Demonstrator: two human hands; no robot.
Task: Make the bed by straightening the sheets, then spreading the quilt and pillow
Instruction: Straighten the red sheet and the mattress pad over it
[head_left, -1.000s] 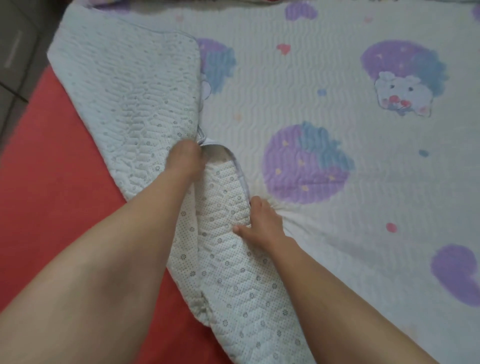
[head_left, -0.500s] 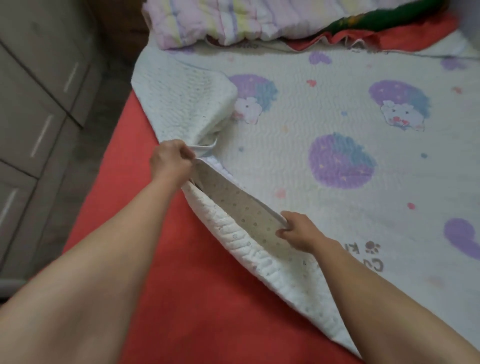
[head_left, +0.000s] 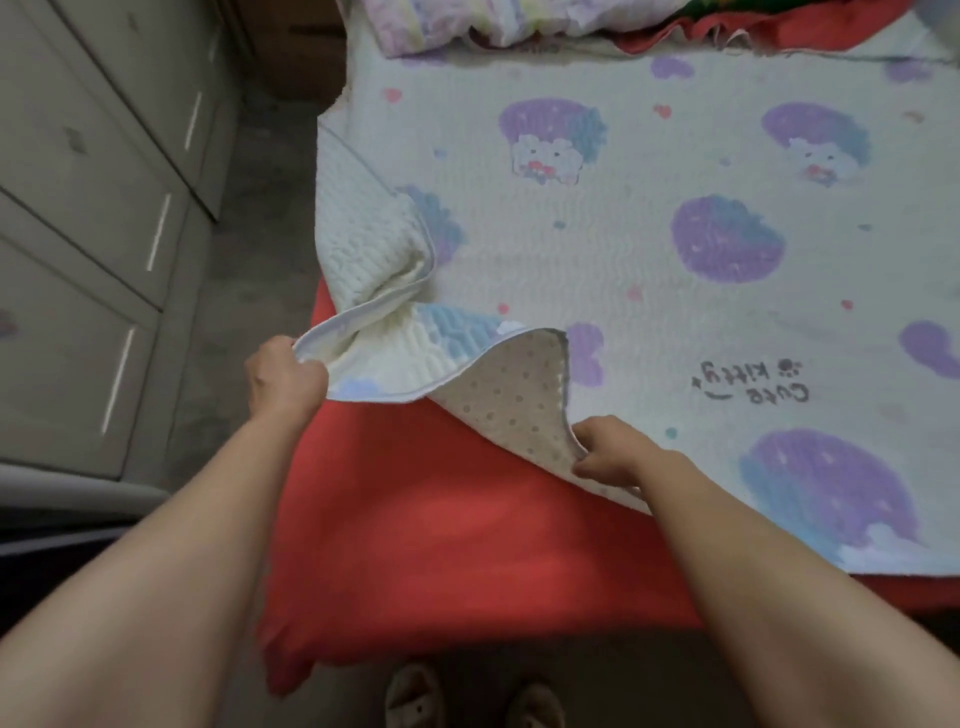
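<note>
A white quilted sheet (head_left: 623, 249) with purple cartoon prints covers most of the bed. Its near-left corner is folded over, showing a dotted underside (head_left: 509, 405). My left hand (head_left: 283, 379) grips the sheet's corner edge and holds it out over the red mattress cover (head_left: 441, 545). My right hand (head_left: 610, 449) pinches the folded edge lower down, near the sheet's front border. A bunched pastel striped quilt (head_left: 493, 21) lies at the head of the bed, beside red and green bedding (head_left: 753, 21).
Grey drawers (head_left: 93, 234) stand to the left across a narrow strip of floor (head_left: 260, 208). My two feet in slippers (head_left: 472, 696) show at the bed's near edge.
My left hand has pulled the corner left and toward me, unfolding part of the flap so the printed side shows. The view has pulled back; the bed's near edge and slippers now show.
</note>
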